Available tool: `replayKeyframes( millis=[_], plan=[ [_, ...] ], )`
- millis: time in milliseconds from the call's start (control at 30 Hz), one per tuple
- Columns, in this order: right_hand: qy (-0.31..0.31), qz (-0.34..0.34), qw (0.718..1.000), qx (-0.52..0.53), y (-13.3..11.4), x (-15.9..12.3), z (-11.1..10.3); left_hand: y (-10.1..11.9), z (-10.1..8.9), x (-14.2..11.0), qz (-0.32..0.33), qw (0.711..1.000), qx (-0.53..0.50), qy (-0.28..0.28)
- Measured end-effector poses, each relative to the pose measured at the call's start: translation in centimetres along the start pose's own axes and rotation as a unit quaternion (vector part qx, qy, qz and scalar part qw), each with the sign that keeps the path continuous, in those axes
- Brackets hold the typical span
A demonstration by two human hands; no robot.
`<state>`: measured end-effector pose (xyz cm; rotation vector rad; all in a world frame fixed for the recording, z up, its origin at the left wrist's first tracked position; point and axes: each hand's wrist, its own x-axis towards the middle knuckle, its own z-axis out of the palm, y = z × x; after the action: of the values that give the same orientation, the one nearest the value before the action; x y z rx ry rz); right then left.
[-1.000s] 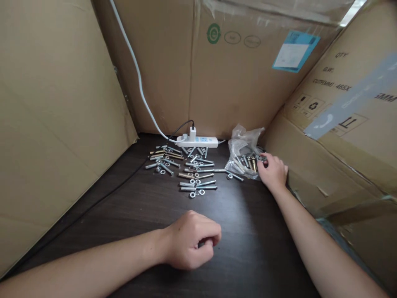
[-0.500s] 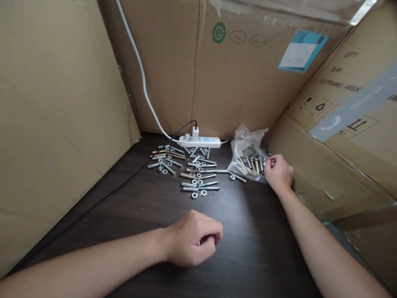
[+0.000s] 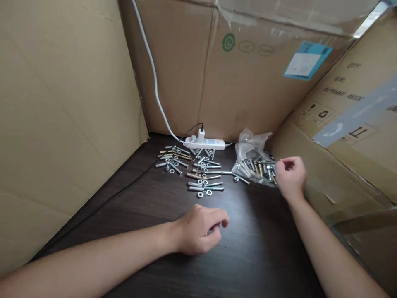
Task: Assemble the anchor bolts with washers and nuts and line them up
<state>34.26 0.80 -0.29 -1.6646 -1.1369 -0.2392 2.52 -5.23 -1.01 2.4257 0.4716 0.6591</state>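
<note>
My left hand (image 3: 201,229) rests low over the dark table, its fingers curled in; whatever may lie inside the curl is hidden. At the right, my right hand (image 3: 290,178) is closed beside a clear plastic bag (image 3: 252,140). Its fingertips face the bag, and I cannot make out what is between them. Silver and brass-coloured bolts (image 3: 259,167) lie in a heap at the bag's mouth. Left of the bag, several bolts with sleeves (image 3: 206,188) are laid out in rows, with washers (image 3: 209,193) and nuts (image 3: 200,195) among them.
A white power strip (image 3: 206,144) with a plug and a black cable (image 3: 118,192) lies behind the hardware. A white cord (image 3: 153,70) runs up the rear carton (image 3: 248,95). Cartons also wall in the left (image 3: 68,103) and right (image 3: 328,165) sides.
My right hand has drawn back slightly from the bag, showing more of the bolts. My left index finger has loosened a little from the thumb. The whole view has shifted slightly.
</note>
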Motion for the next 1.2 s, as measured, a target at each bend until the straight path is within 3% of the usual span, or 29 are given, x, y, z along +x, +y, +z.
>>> replayKeyframes(
  millis=[100,233,433,567,700,867,1000,1200],
  plan=[
    [-0.085,0.079,0.981,0.155,-3.5,-2.3,-0.4,-0.5,-0.3,0.3,-0.043,0.997,0.030,0.052],
    [-0.197,0.097,0.939,0.266,-7.9,-6.3,-1.3,-1.4,-0.5,0.7,-0.073,0.988,0.094,0.102],
    [-0.253,0.156,0.881,0.368,-11.2,-9.8,-1.2,-1.3,-1.1,0.6,-0.097,0.981,0.136,0.098],
    [-0.268,0.191,0.850,0.411,-11.6,-11.0,-0.8,-0.9,-1.5,0.6,-0.100,0.980,0.151,0.078],
    [-0.271,0.216,0.840,0.418,-11.2,-11.5,-0.7,-1.0,-1.5,1.3,-0.122,0.982,0.125,0.067],
    [-0.293,0.217,0.829,0.423,-10.8,-11.9,-0.7,-1.3,-1.2,2.3,-0.163,0.977,-0.003,0.138],
    [-0.343,0.157,0.840,0.391,-10.2,-12.4,-0.7,-1.2,-0.9,1.6,-0.177,0.971,-0.064,0.144],
    [-0.423,0.059,0.863,0.271,-9.8,-13.0,-1.0,-1.2,-1.4,0.8,-0.143,0.986,-0.023,0.085]
  ],
)
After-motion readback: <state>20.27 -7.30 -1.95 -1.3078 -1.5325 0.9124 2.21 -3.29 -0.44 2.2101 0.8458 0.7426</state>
